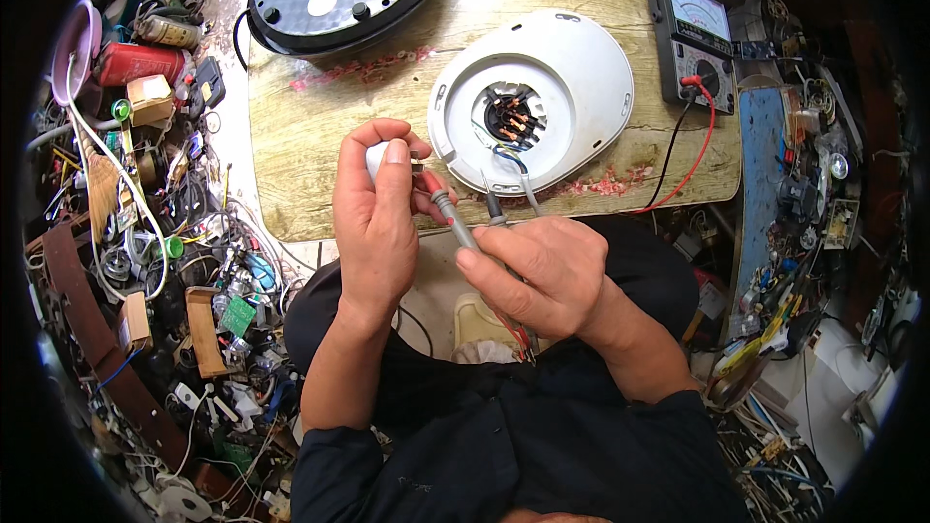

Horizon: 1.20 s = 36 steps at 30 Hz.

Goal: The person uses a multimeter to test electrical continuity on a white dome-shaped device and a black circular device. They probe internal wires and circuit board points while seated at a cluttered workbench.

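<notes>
Wooden desk [305, 150]: white base [599, 68], meter [686, 56] at right. Left hand [378, 203] grips white plug [374, 162] over near side; right hand [544, 266] clasps two probes [456, 223], red one toward plug.

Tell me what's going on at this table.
The left hand holds a white plug; the right hand grips two test probes, the red-ended one close to the plug, contact unclear. An analog multimeter lies on the table, at the right. Copper-coloured contacts show in the middle of the white appliance base.
</notes>
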Available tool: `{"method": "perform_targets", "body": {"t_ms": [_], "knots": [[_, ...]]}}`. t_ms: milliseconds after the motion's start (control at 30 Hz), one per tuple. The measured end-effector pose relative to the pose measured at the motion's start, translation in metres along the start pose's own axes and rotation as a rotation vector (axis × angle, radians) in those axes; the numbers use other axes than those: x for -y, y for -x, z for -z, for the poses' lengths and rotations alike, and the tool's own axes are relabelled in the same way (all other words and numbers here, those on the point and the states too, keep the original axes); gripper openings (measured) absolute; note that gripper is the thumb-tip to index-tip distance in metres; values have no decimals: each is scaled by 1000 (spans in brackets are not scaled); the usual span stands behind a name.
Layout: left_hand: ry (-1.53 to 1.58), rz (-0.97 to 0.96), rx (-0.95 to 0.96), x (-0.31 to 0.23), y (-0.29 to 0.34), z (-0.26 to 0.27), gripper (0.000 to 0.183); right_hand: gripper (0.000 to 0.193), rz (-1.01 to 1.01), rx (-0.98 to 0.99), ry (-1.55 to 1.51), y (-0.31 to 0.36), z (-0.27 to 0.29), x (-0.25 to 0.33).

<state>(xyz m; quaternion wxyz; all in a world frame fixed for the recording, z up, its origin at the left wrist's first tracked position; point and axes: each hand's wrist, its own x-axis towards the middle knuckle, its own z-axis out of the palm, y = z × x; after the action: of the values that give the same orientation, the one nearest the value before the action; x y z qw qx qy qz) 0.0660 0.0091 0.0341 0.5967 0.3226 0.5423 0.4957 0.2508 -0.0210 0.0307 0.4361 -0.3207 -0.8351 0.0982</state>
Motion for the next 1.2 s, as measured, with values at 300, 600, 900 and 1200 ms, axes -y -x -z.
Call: {"method": "perform_targets", "body": {"t_ms": [300,600,900,1200], "knots": [[-84,-45,-17,-3,4,-2,20,37,-6,-21,15,-1,2,2],[-177,-17,5,-3,6,-6,20,39,-28,-21,-15,-2,-1,4],[-134,-12,-15,-1,6,-6,20,37,-17,-6,-5,0,-2,4],[1,41,-37,-2,4,-5,19,40,-47,17,-15,1,3,5]]}}
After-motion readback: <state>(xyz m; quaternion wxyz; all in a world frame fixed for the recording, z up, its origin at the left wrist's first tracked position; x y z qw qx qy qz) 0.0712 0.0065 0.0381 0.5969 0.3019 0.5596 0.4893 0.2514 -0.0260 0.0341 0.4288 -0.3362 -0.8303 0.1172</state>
